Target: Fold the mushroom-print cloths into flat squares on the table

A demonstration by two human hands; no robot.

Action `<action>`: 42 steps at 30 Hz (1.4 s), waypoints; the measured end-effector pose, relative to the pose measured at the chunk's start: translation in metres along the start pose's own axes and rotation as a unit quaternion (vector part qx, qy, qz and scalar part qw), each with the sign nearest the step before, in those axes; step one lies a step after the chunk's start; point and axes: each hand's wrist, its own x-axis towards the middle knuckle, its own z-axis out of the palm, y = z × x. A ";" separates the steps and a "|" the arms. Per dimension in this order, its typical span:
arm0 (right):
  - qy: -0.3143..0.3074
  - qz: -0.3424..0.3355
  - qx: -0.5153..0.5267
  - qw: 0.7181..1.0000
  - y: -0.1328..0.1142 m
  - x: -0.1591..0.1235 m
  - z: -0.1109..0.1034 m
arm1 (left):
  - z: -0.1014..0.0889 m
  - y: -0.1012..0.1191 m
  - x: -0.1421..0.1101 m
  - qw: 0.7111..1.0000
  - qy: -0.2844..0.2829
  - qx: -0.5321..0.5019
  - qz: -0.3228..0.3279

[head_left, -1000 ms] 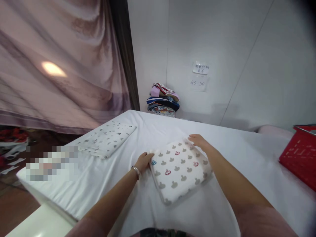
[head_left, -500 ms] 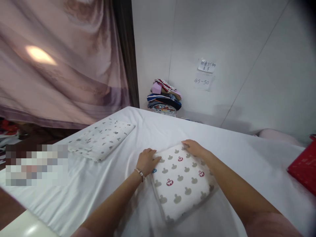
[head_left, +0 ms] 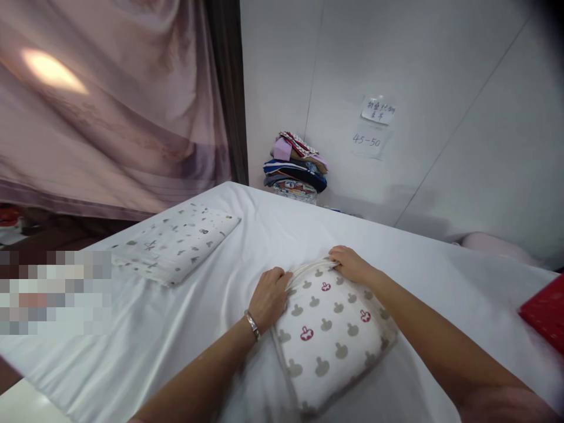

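Observation:
A folded white cloth (head_left: 328,335) with grey and red mushroom-like prints lies in front of me on the white-covered table (head_left: 282,229). At its far left corner my left hand (head_left: 269,298) is closed on the edge, fingers curled over it. My right hand (head_left: 350,263) pinches the far right corner. Between the two hands the far edge is slightly raised and creased. A bracelet (head_left: 252,325) circles my left wrist. Farther left, a second folded white cloth (head_left: 180,244) with small grey prints lies flat, apart from both hands.
A stack of folded fabrics (head_left: 296,167) stands beyond the table's far edge by the wall. Two paper notes (head_left: 372,126) hang on that wall. A red object (head_left: 546,311) sits at the right. A pinkish curtain (head_left: 110,117) hangs at the left, and a blurred patch (head_left: 55,294) covers the left side.
My fingers have closed on the far edge of the mushroom-print cloth, which now lifts and creases. The left hand has turned inward over its corner. The view has shifted slightly.

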 end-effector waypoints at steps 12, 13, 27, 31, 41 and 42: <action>-0.029 0.022 0.039 0.999 -0.006 -0.004 -0.003 | 0.001 -0.003 -0.003 1.000 0.010 -0.009 0.021; -0.028 0.027 0.043 0.998 -0.005 -0.004 -0.003 | 0.002 -0.004 -0.004 1.000 0.014 -0.011 0.020; -0.047 0.057 0.049 0.996 0.004 0.015 -0.009 | 0.007 -0.010 -0.005 0.997 0.039 -0.050 -0.040; -0.028 0.097 0.077 0.992 0.014 0.018 -0.005 | 0.005 -0.014 0.000 0.988 0.017 -0.092 -0.127; 0.007 0.201 0.264 0.943 0.020 0.005 0.013 | 0.003 -0.017 0.002 0.977 0.004 -0.135 -0.164; 0.026 0.216 0.292 0.932 0.020 0.004 0.014 | 0.004 -0.017 0.002 0.976 0.008 -0.140 -0.168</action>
